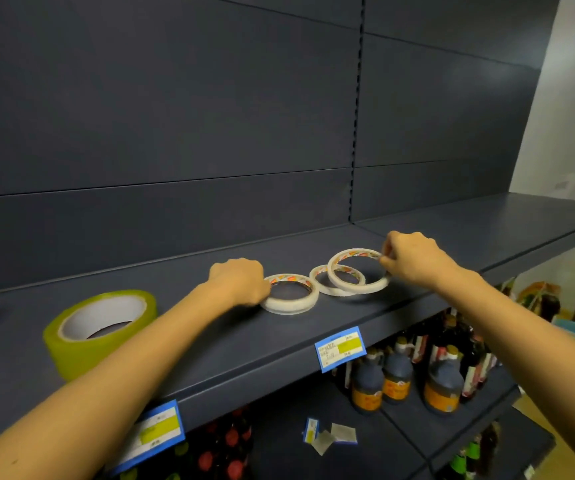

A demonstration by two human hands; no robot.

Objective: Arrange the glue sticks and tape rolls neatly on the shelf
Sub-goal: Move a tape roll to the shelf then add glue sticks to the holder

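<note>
Tidying up, the left hand [237, 280] grips 1 flat tape roll [291, 305] while the right hand [414, 259] pinches a tilted tape roll [358, 289], which next needs laying flat.

- One camera only, worn on the person's head; it looked forward and down at the shelf [244, 341] from close by.
- The left hand [237, 279] and right hand [414, 259] lay near the middle of the view.
- The wide lens also took in the bottles [397, 379] on the lower level, at bottom right.
</note>
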